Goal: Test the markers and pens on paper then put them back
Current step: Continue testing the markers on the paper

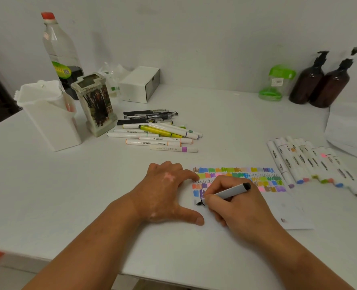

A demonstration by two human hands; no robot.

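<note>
so this is mid-testing. the right hand (234, 208) has a grey-barrelled marker (225, 193) pinched in a normal writing grip, dark tip down on the sheet of paper (288, 214), right at the left end of a fresh row under the coloured swatches (238, 178). only a faint grey smudge shows beside the tip, so i'd say this stroke is just starting. the left hand (167, 193) holds nothing, it lies flat with fingers spread, pinning the left edge of the paper to the white table (89, 185).

there's a loose pile of markers and black pens (154, 130) behind the paper, next to a white holder (49, 114) and a scribbled-on pen pot (95, 103), plus a neat row of white markers (315, 162) to the right of the sheet. can't tell which bunch is tested and which isn't.

my guess at the next bit: scribble a short patch, lift, cap it (i can't see the cap anywhere), set it with its group and grab another. nothing's gone back in the holders as far as i can see, so putting away is all still to do.
</note>
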